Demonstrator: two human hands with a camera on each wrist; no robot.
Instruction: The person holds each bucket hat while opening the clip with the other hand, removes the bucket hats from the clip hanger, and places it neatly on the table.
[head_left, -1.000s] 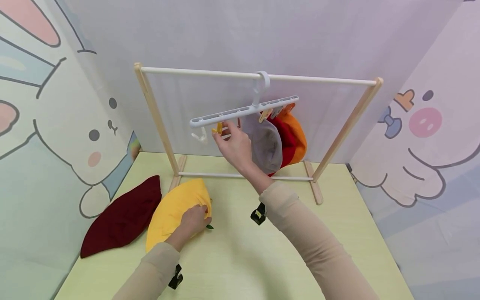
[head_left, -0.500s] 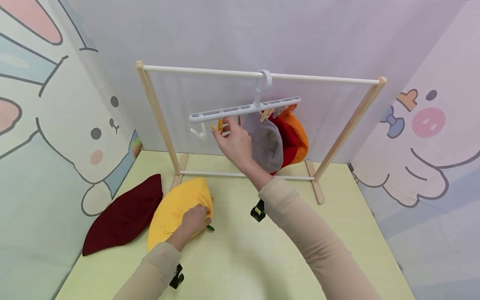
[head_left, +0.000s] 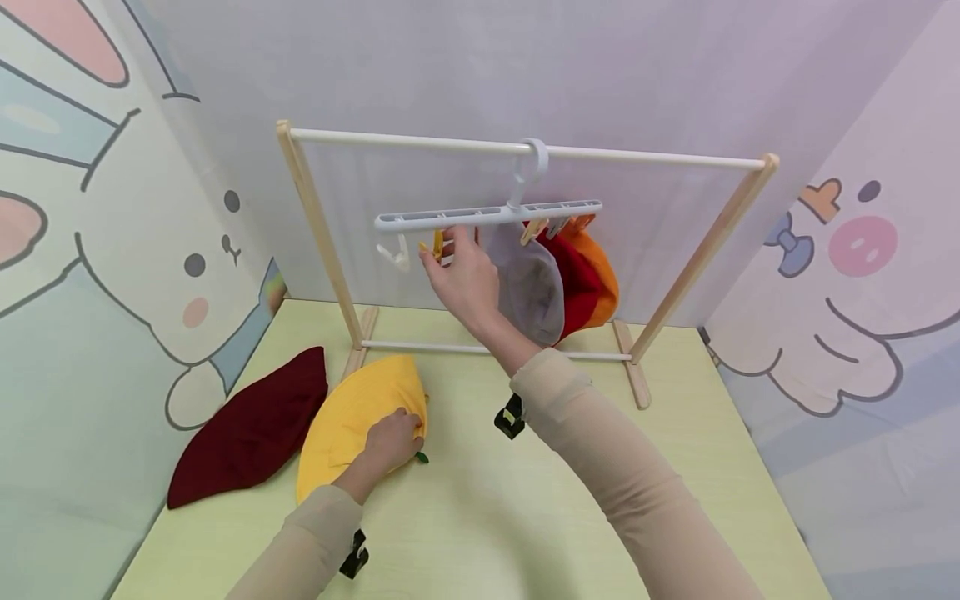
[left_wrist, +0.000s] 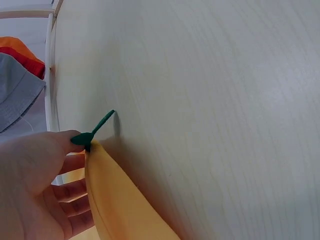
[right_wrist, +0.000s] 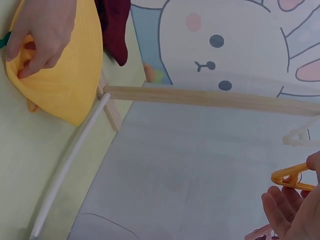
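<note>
My left hand (head_left: 392, 440) grips the crown of a yellow bucket hat (head_left: 341, 425) lying on the table. In the left wrist view, the thumb is beside the hat's green leaf (left_wrist: 82, 139) and the fingers are behind the cloth. Up at the grey clip hanger (head_left: 442, 219), my right hand (head_left: 467, 279) pinches a yellow clip (right_wrist: 289, 176) between thumb and fingers. A white clip (head_left: 397, 252) hangs to its left. On the hanger's right half, clips hold a grey hat (head_left: 534, 287), a red hat (head_left: 576, 287) and an orange hat (head_left: 606, 292), overlapping one another.
The hanger hooks over the white top rod (head_left: 645, 156) of a rack with wooden legs (head_left: 318, 225). A dark red hat (head_left: 251, 429) lies on the table (head_left: 480, 517) left of the yellow one. Cartoon-printed walls stand close behind and at both sides.
The hanger's left end has swung slightly up and back, so the bar looks more level. My right hand has shifted a little up and left with the yellow clip. My left hand stays on the hat.
</note>
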